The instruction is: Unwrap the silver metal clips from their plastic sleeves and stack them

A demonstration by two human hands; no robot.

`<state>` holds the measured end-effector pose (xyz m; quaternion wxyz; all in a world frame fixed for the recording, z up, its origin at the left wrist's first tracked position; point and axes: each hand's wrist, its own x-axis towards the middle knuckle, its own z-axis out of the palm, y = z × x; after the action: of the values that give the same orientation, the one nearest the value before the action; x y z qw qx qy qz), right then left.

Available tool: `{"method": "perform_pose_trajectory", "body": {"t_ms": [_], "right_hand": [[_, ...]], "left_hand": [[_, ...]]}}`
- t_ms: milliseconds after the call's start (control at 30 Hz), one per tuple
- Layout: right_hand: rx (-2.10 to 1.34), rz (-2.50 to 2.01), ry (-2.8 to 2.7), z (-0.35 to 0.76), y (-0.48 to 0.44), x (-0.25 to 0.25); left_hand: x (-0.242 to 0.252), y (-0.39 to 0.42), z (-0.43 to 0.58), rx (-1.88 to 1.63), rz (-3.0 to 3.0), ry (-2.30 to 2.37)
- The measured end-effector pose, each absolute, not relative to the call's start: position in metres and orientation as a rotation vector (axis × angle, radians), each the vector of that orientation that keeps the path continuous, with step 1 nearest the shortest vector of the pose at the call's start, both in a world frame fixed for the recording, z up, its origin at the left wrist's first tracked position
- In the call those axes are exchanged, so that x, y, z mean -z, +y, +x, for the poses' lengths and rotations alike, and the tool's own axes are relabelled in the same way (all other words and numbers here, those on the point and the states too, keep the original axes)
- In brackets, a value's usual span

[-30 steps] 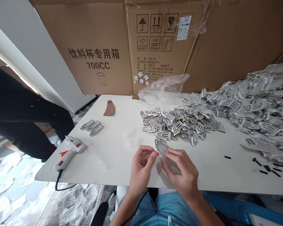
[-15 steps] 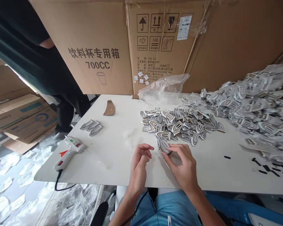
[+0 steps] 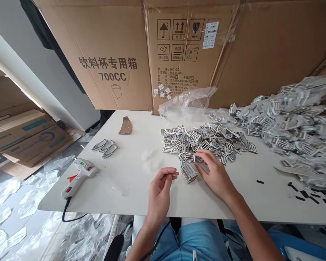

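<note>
Close to the table's front edge is my left hand point(image 3: 160, 190), its fingers curled and thumb pressed to the index finger; whether anything small is between them I cannot make out. My right hand point(image 3: 216, 175) reaches over the front of a pile of grey and white arch-shaped pieces point(image 3: 206, 139). Its thumb and index finger are apart, with the index tip at the right end of a patterned arch-shaped piece point(image 3: 187, 156). Between my hands a neat stack of grey arch-shaped pieces point(image 3: 189, 172) lies on the white table point(image 3: 136, 192), touched by neither hand.
A white glue gun point(image 3: 80, 177) lies at left, with several grey arch frames point(image 3: 105, 148) behind it. Bagged pieces point(image 3: 285, 123) are heaped at right, near small black strips point(image 3: 312, 195). Large cardboard boxes point(image 3: 119, 43) stand along the back; a clear plastic bag point(image 3: 187, 103) lies before them.
My right hand has let go of the stack and moved up and slightly right to the pile. The left fingers have closed together. The person at the far left has mostly left view.
</note>
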<state>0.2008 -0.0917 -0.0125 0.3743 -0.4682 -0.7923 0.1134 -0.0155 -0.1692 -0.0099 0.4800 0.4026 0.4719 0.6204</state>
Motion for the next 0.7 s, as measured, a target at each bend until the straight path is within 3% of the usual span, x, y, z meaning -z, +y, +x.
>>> {"method": "perform_pose_trajectory", "body": {"t_ms": [200, 433, 700], "right_hand": [[-0.203, -1.190, -2.233, 0.196, -0.075, 0.018], [-0.199, -1.190, -1.938, 0.198, -0.087, 0.017], [-1.070, -1.080, -1.197, 0.195, -0.132, -0.008]], "left_hand": [[0.006, -0.169, -0.015, -1.537, 1.044, 1.147], [0.007, -0.171, -0.016, -1.515, 1.081, 1.168], [0.009, -0.172, -0.016, -1.497, 1.015, 1.139]]}}
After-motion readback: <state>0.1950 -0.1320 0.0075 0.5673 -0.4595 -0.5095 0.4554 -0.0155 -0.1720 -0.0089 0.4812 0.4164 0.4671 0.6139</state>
